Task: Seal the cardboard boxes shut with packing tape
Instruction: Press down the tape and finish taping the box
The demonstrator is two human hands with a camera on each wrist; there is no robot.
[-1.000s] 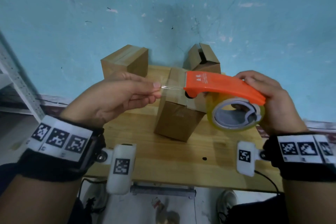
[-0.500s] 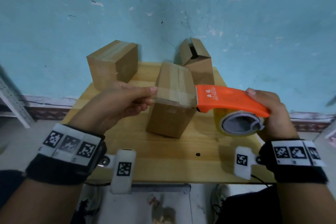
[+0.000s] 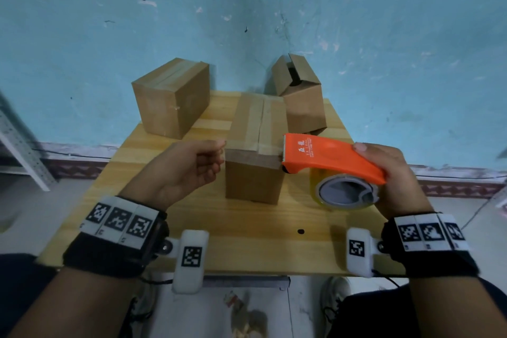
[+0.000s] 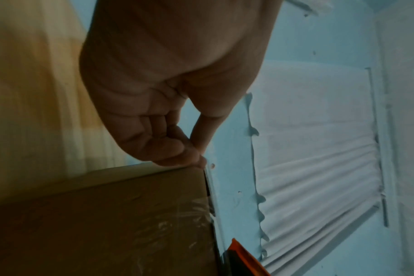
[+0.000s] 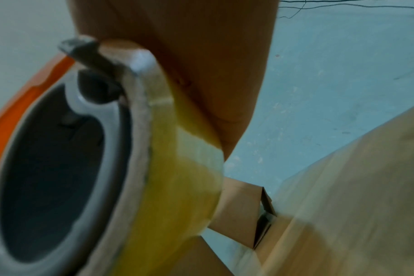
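A cardboard box (image 3: 255, 173) stands in the middle of the wooden table (image 3: 247, 222), with a tape strip along its top seam. My left hand (image 3: 216, 149) pinches the free end of the clear tape (image 3: 267, 147) at the box's near left top corner; the left wrist view shows the pinch (image 4: 199, 158) at the box edge (image 4: 106, 214). My right hand (image 3: 389, 173) grips the orange tape dispenser (image 3: 329, 156), its toothed end at the box's near right top corner. The yellowish roll (image 5: 177, 177) fills the right wrist view. The tape stretches across the box's near top edge.
A closed box (image 3: 172, 96) stands at the table's back left. Another box (image 3: 300, 93), its top flaps partly open, stands at the back right by the blue wall. A grey metal shelf (image 3: 16, 140) is at the left. A small dark spot (image 3: 301, 231) marks the near tabletop.
Both hands have come down with the stretched tape, from in front of and above the box to its near top edge. The camera view has tilted downward.
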